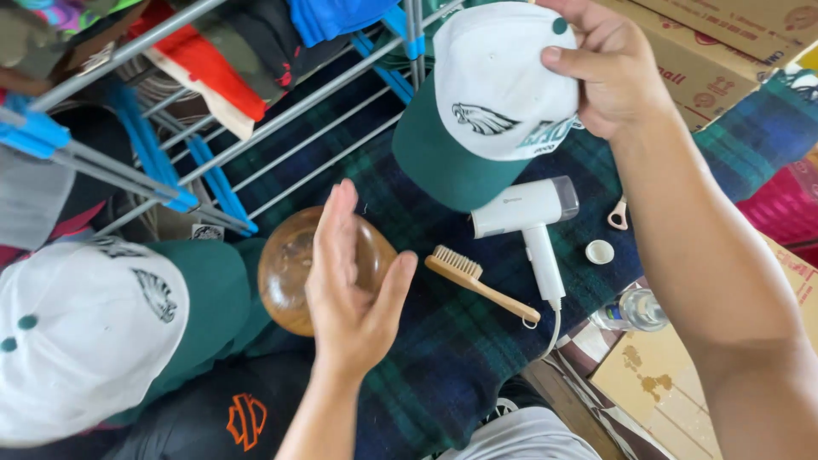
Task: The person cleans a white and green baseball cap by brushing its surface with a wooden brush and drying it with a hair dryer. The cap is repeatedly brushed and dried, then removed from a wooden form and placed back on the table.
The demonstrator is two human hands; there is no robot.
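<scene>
**Cap Held Over the Plaid Blanket: Position Record**

Across the work area lies a dark green and blue plaid blanket (443, 341), which carries all loose items. Along the upper left runs a grey metal drying rack (281, 119) with blue clips, hung with coloured garments.

At lower left rests a second white and green cap (94, 332), crown up, apart from both hands. Beneath it lies a black garment (230, 417) with an orange emblem.

The right hand (609, 72) holds the held cap (486, 111), white crown and green brim, raised above the blanket at upper centre. Grip state: fingers closed on the crown's edge, thumb across the white panel.

The left hand (354, 281) is open, palm turned inward, fingers straight; its grip is wide and holds nothing. It hovers in front of a brown rounded form (285, 264).

Below the held cap lies a white hair dryer (528, 221), nozzle right, cord trailing down. Just left of its handle lies a wooden brush (477, 281). Near the dryer's right lie a clear bottle (630, 311) and a small white lid (599, 251).
</scene>
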